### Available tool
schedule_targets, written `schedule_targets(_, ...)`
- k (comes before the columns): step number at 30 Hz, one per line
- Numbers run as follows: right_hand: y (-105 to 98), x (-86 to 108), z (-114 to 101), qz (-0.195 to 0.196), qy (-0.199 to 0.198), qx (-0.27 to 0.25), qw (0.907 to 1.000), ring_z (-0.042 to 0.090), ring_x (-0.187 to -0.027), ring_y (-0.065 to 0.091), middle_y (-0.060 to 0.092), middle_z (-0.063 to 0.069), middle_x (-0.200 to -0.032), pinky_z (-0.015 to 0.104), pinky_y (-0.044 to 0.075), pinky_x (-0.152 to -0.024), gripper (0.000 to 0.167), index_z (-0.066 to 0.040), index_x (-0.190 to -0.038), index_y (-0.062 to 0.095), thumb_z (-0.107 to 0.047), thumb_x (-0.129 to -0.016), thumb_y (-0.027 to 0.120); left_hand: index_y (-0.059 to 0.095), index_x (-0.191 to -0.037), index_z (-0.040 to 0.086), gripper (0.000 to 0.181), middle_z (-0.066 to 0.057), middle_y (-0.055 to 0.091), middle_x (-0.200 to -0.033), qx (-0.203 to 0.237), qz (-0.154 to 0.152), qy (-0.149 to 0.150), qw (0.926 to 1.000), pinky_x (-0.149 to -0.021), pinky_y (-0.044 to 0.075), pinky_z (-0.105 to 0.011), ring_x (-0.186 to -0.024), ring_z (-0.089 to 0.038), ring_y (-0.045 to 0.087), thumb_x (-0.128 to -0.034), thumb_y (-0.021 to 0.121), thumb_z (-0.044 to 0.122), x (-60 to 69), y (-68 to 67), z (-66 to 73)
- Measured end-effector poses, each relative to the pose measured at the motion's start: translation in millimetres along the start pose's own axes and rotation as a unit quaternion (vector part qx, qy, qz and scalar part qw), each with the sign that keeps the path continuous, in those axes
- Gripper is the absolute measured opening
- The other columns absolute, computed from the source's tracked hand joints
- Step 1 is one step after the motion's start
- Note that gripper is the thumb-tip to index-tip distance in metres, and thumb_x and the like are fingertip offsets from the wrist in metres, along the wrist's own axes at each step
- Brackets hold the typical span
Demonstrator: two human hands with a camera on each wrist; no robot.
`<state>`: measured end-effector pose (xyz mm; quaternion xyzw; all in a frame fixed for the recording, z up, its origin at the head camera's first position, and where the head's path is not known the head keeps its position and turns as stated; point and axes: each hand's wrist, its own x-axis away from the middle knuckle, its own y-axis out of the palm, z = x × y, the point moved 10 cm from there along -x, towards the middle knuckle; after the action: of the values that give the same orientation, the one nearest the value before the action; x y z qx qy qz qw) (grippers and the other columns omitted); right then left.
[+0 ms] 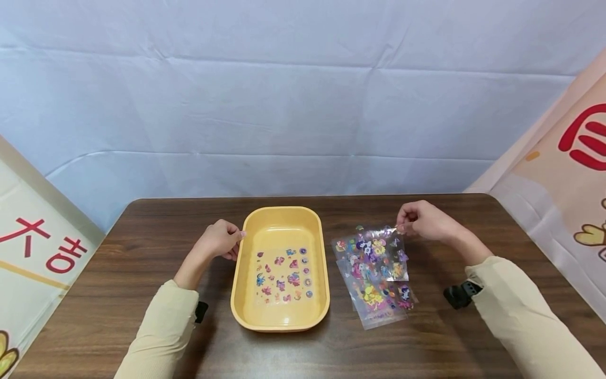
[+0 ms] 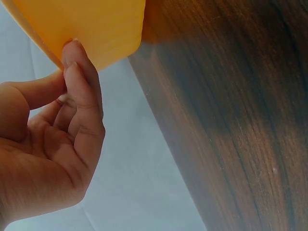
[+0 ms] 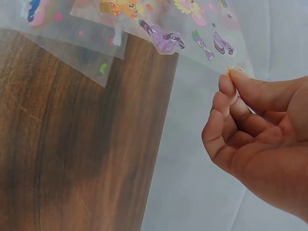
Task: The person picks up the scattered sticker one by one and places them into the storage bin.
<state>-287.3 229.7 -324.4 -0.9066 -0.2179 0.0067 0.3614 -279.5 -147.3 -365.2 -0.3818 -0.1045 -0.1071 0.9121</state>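
Note:
My left hand (image 1: 221, 239) pinches the left rim of a yellow plastic tray (image 1: 240, 273), thumb on the rim and fingers against the outer wall. A clear sticker sheet (image 1: 279, 279) with small colourful pony figures and a column of round stickers lies flat in the tray. To the right, my right hand (image 1: 423, 221) pinches the upper right corner of another clear sticker sheet (image 1: 379, 247) between thumb and index finger. In the right wrist view this sheet (image 3: 166, 38) is raised at that corner. Beneath it several more sticker sheets (image 1: 379, 316) lie overlapping on the table.
The dark wood-grain table (image 1: 369, 352) carries the tray left of centre and the sheets to its right. A pale cloth backdrop (image 1: 303, 105) hangs behind the table's far edge. Printed banners (image 1: 568, 173) stand at both sides. Each wrist wears a black device (image 1: 461, 295).

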Motion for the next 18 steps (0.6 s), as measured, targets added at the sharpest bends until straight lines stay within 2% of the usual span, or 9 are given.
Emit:
schedule_targets(12,-7.2,-1.6,-12.1,0.019,-0.006,0.009,0.9998,0.015,-0.060,0.048,0.054,0.011,-0.070,0.027,0.040,-0.049,0.005,0.006,-0.082,0.054,0.003,-0.086,0.057,0.065,-0.082,-0.002,0.031,-0.008,0.061,-0.062,-0.002,-0.001,0.003,1.0000,-0.054,0.053,-0.029,-0.054,-0.016,0.062,-0.0963,0.048,0.018,-1.6,-0.4,0.2)
schedule_targets(18,-9.0,-1.3,-14.0,0.023,0.000,0.015,0.9996,0.018,-0.059,0.047,0.053,0.012,-0.069,0.028,0.039,-0.048,0.005,0.006,-0.083,0.054,0.002,-0.087,0.055,0.065,-0.082,-0.002,0.031,-0.008,0.061,-0.063,-0.001,0.000,0.002,1.0000,-0.055,0.053,-0.029,-0.054,-0.015,0.061,-0.0963,0.048,0.019,-1.3,-0.6,-0.5)
